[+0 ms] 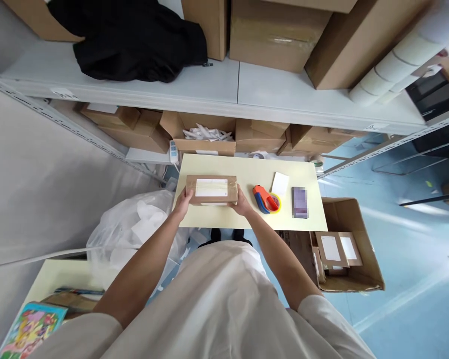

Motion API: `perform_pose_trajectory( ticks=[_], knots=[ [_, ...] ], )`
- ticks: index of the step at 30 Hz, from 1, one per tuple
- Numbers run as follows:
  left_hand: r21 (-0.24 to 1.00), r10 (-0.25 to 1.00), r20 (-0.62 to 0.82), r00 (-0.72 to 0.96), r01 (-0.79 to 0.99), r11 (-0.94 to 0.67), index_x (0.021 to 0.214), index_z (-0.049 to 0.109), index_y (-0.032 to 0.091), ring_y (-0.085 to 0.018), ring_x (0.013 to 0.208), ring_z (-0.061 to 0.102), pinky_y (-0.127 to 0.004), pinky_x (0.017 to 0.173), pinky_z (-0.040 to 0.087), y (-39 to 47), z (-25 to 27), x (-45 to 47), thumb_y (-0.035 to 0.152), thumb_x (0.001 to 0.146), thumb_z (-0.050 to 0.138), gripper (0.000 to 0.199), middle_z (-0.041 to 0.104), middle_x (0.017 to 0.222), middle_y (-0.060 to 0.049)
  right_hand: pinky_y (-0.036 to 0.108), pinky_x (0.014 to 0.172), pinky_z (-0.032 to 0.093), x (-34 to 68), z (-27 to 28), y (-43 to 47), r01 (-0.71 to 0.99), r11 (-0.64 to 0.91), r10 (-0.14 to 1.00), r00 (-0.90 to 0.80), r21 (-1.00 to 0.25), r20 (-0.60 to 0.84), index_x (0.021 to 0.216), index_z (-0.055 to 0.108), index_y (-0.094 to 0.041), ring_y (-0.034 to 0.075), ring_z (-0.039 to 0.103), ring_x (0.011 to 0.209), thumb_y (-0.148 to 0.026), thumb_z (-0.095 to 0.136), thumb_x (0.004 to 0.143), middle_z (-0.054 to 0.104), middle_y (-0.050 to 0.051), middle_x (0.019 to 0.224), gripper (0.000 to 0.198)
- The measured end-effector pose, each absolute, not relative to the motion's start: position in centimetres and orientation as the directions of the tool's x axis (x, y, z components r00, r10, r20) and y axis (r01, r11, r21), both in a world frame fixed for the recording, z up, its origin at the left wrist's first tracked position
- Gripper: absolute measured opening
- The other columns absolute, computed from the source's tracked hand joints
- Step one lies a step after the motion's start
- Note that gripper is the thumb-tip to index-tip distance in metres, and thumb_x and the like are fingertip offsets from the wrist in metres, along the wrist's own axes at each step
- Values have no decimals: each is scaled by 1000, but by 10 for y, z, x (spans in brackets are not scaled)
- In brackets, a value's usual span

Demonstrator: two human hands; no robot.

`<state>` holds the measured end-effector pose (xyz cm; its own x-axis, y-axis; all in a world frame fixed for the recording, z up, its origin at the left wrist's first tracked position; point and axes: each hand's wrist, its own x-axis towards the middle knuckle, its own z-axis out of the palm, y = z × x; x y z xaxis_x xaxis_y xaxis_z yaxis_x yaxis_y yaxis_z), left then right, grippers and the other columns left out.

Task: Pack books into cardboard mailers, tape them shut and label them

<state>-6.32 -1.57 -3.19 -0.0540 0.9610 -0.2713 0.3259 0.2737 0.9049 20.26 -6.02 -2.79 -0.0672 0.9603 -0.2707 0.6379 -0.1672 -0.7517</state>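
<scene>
Reading the clock face from the parcel, a picture book (pixel 35 329) lies far off at eight o'clock, on a pale surface (pixel 54 271) beside your left sleeve. Between eight and nine sits a clear plastic bag (pixel 108 224) with white material in it. A black garment (pixel 134 45) lies on the shelf (pixel 217 82) at eleven.

Your left hand (pixel 183 200), at about nine, grips the parcel's left end. Beyond the table, at twelve, stands an open box (pixel 205 145) of white pieces (pixel 208 132). The brown parcel (pixel 211 198) is between your hands over the left part of the pale yellow table (pixel 247 167), its white label (pixel 211 187) facing up; you cannot tell whether it touches the tabletop. Your right hand (pixel 241 202), just past three, holds the right end.

Further out toward three come the orange and blue tape dispenser (pixel 262 198), a white card (pixel 280 183) and a blurred purple item (pixel 300 202), all on the table. Between three and four, an open carton (pixel 370 264) holds smaller boxes (pixel 331 249), some bearing white labels.
</scene>
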Motion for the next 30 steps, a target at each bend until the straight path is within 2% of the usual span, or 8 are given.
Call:
perform_pose_trajectory(
  ticks=[3,7,13,16,18,21,26,30],
  knots=[
    [950,959,-280,32,154,272,128,53,21,-26,113,62,-35,90,53,-12,-26,-62,56,86,49,55,64,126,-10,37,95,48,207,-26,-58,472,-264,956,9,-841,-295,144,36,-22,25,59,114,-37,66,75,56,11,135,77],
    [889,952,-302,42,372,266,121,54,15,-25,110,63,-35,93,50,-6,-30,-49,44,84,54,47,66,120,-14,33,77,52,222,-22,-60,451,-449,893,197,-771,-405,117,62,-18,23,66,92,-56,46,87,70,12,106,50],
    [763,919,-392,42,572,300,120,58,14,-33,116,59,-44,97,45,6,-45,-33,42,88,46,44,64,123,-19,34,84,51,208,-30,-51,470,-527,848,342,-708,-405,135,47,-14,26,62,110,-57,37,90,60,19,127,64],
    [698,918,-397,-6,647,306,139,41,7,-37,136,39,-51,109,32,9,-37,-33,45,88,46,64,42,146,-24,37,96,46,213,-33,-69,528,-491,865,387,-693,-319,140,40,-12,27,53,123,-52,39,91,51,19,139,63],
    [623,948,-319,-13,751,220,147,28,5,-36,143,24,-50,114,24,8,-27,-25,48,88,44,74,24,155,-24,43,105,39,227,-34,-90,614,-447,881,427,-651,-202,140,41,-12,29,45,131,-45,41,91,48,19,141,59],
    [465,973,-175,152,884,-54,149,26,7,-34,146,17,-47,115,22,8,-10,1,53,89,39,77,19,157,-21,49,107,36,257,-36,-122,739,-431,887,452,-518,-92,135,45,-12,32,41,132,-36,49,87,50,19,138,54],
    [315,847,-171,503,843,-436,150,27,16,-36,146,12,-58,113,15,24,1,63,63,86,42,81,19,158,-20,45,97,43,288,-48,-129,816,-486,866,403,-312,-297,132,48,-15,33,54,117,-38,56,84,59,18,125,54],
    [273,780,-198,594,797,-539,149,29,20,-37,144,19,-63,110,10,33,-8,96,64,83,47,81,23,156,-19,49,96,37,287,-66,-113,831,-500,842,399,-246,-363,124,51,-13,32,60,101,-38,49,88,67,18,102,44]
  ],
)
